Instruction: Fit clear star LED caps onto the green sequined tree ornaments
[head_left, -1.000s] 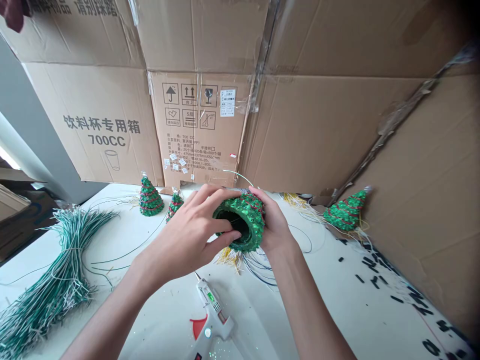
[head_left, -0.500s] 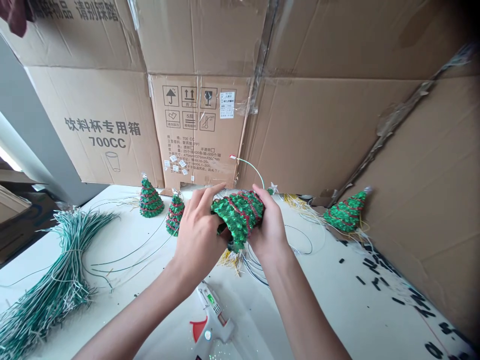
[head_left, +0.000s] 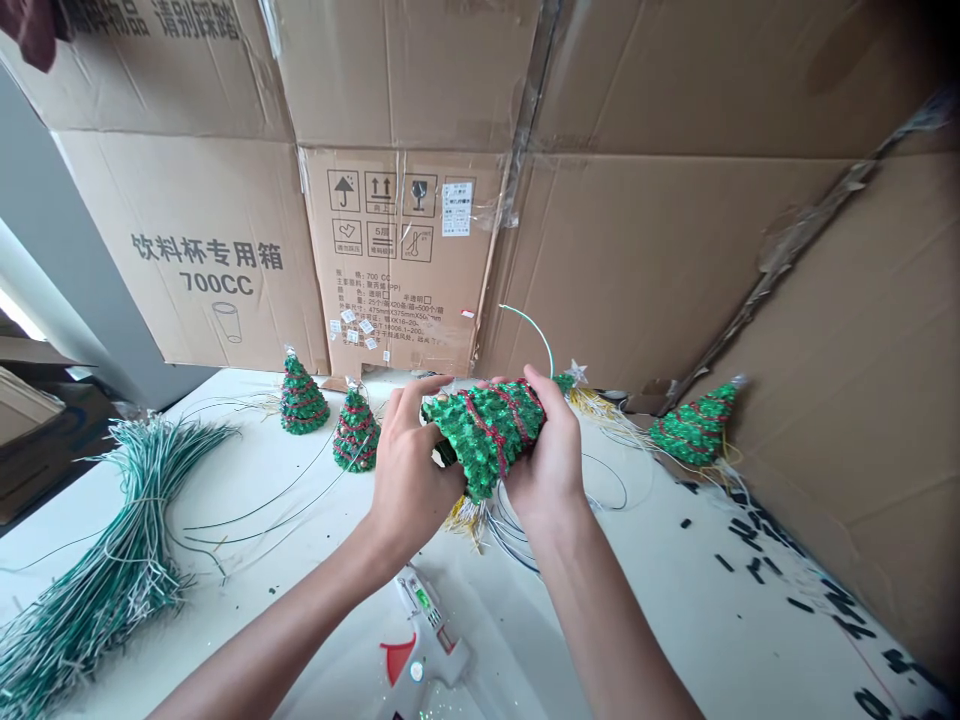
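Between my hands lies a small green sequined Christmas tree point(head_left: 491, 435) wound with red trim, tipped on its side with its open base toward the left. My left hand point(head_left: 416, 455) grips the rim of that base, fingertips partly hidden behind or inside it. My right hand point(head_left: 551, 450) wraps around the narrower part, thumb on top. Past my right hand show the tree's tip and a silvery star point(head_left: 577, 373). A thin pale-green wire point(head_left: 536, 330) curves up near the right thumb; where it is fixed is hidden. Below my hands a white glue gun point(head_left: 431, 640) with a red trigger lies on the table.
Two finished-looking trees stand at the back left, one small tree point(head_left: 303, 395) beside another point(head_left: 355, 430). A third tree point(head_left: 697, 425) leans at the right. A bundle of green wires point(head_left: 142, 530) covers the left side. Black scraps point(head_left: 799, 605) lie at right; cardboard point(head_left: 645, 260) walls the back.
Both hands and the tree have shifted slightly right, and the tree has turned a little. The curved wire has moved right with them, and the star shows more fully.
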